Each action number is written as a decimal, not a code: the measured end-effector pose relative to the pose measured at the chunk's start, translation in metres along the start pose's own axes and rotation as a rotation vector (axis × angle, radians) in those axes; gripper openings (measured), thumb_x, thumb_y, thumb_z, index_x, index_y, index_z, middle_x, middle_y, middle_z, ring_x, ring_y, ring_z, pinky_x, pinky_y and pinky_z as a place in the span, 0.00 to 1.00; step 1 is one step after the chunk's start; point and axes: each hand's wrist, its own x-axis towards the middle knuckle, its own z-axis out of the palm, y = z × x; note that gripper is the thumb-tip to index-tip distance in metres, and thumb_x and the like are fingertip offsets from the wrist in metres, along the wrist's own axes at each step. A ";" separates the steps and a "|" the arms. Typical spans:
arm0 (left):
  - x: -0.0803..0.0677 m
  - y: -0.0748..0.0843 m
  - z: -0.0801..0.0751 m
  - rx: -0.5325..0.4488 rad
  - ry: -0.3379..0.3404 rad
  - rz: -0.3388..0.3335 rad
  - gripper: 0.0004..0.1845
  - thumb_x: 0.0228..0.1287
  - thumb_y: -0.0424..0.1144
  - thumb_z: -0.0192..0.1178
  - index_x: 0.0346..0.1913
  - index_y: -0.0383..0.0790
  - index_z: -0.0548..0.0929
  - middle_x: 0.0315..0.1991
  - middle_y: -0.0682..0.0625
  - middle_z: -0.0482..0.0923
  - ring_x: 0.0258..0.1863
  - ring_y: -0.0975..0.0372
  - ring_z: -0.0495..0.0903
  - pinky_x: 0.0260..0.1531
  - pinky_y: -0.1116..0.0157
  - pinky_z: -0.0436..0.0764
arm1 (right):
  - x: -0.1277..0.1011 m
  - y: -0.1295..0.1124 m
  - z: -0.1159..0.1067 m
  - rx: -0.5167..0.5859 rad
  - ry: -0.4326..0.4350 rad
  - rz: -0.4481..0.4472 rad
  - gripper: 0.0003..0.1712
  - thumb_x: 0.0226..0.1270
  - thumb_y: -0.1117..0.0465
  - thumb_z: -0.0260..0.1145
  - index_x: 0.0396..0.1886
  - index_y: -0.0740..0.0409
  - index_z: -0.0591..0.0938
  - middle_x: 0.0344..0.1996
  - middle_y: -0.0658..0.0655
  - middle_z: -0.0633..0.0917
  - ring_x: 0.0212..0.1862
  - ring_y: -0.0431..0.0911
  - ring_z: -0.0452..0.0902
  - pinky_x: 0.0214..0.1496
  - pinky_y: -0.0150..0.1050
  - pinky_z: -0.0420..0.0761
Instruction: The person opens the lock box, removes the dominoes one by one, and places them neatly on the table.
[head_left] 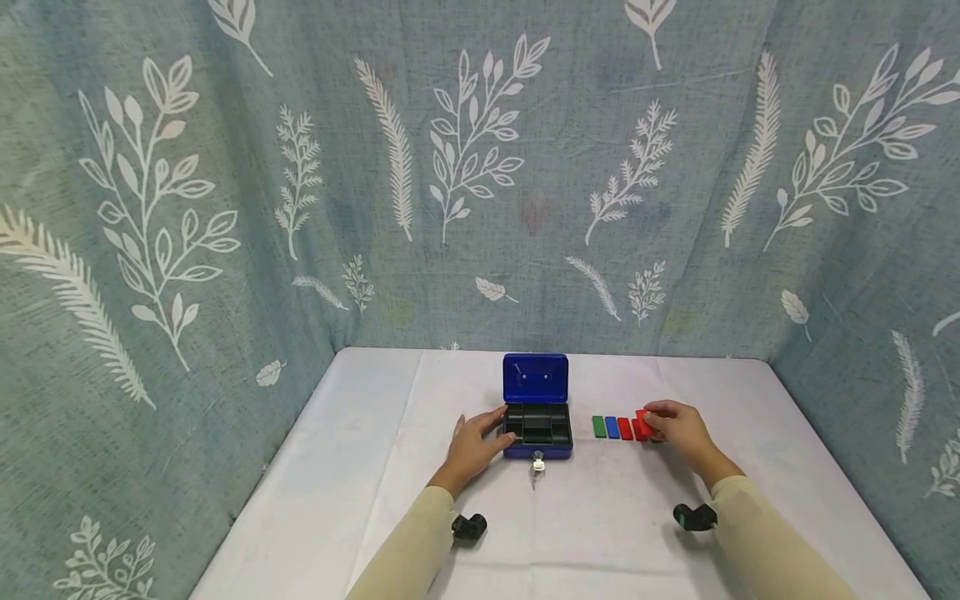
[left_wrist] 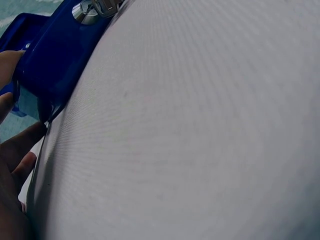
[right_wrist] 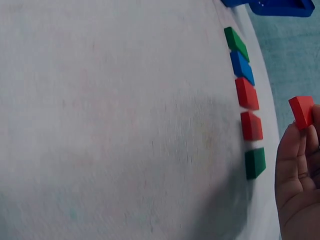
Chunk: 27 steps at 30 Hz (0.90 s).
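A blue cash box [head_left: 537,452] stands on the table with its lid [head_left: 536,379] raised and a black divided tray [head_left: 537,421] inside. Keys [head_left: 537,468] hang from its front lock. At the box's left side rests my left hand [head_left: 472,450], thumb on the rim and fingers fairly straight against the side. My right hand [head_left: 678,429] pinches a red block [right_wrist: 302,111] between thumb and fingers, raised above a row of blocks. That row holds a green block [right_wrist: 237,44], a blue block [right_wrist: 242,67], two red blocks [right_wrist: 247,93] and another green block [right_wrist: 255,163].
White cloth covers the table [head_left: 585,533]. A grey-green curtain [head_left: 480,275] with white leaf prints hangs behind it and along both sides. Each wrist carries a black device [head_left: 694,517], low over the table.
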 end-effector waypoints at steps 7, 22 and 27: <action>0.000 0.000 0.001 0.007 0.004 0.010 0.34 0.61 0.62 0.60 0.69 0.55 0.73 0.61 0.55 0.76 0.65 0.57 0.69 0.70 0.44 0.41 | 0.001 0.003 -0.009 -0.024 0.004 -0.006 0.21 0.72 0.61 0.60 0.60 0.66 0.76 0.54 0.65 0.78 0.48 0.52 0.77 0.46 0.38 0.83; 0.000 -0.002 0.002 0.008 0.010 0.006 0.33 0.60 0.61 0.61 0.68 0.56 0.73 0.60 0.55 0.77 0.65 0.57 0.69 0.70 0.45 0.41 | 0.003 0.009 -0.020 -0.076 0.009 0.037 0.21 0.72 0.61 0.60 0.61 0.66 0.74 0.55 0.66 0.76 0.50 0.54 0.74 0.46 0.38 0.81; 0.001 -0.004 0.003 0.006 0.009 0.003 0.34 0.60 0.62 0.60 0.68 0.56 0.73 0.61 0.56 0.76 0.65 0.57 0.68 0.70 0.45 0.40 | 0.004 0.012 -0.024 -0.099 0.013 0.038 0.22 0.72 0.61 0.60 0.61 0.66 0.75 0.56 0.66 0.76 0.51 0.54 0.72 0.46 0.39 0.79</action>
